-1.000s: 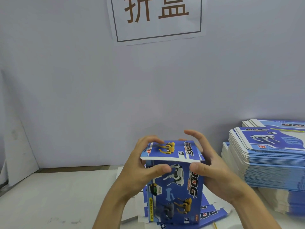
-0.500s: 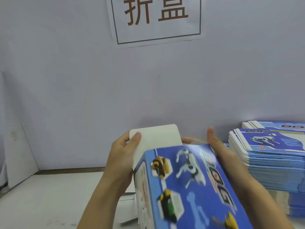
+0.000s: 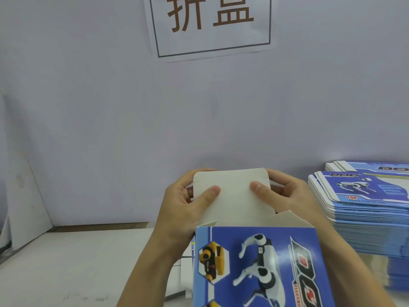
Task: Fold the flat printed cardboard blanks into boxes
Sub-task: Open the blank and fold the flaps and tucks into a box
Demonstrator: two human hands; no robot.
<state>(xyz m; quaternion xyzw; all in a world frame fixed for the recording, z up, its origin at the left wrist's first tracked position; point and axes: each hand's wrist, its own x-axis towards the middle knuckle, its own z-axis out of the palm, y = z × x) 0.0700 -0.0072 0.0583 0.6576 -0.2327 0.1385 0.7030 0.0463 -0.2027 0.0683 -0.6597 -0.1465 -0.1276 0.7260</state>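
Both hands, left hand and right hand, pinch the box flap.

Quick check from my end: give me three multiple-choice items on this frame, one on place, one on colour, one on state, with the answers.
1. Where is the tall stack of flat blue printed cardboard blanks?
A. the person's right
B. the person's left
C. on the wall

2. What colour is the raised end flap's inner face?
A. blue
B. off-white
C. yellow

3. What state is the blue printed cardboard box's far end in?
A. tucked shut
B. torn off
C. open

Answers: 1 A, it sits along the right edge. 2 B, bare board shows. 3 C, left hand and right hand hold the flap up.
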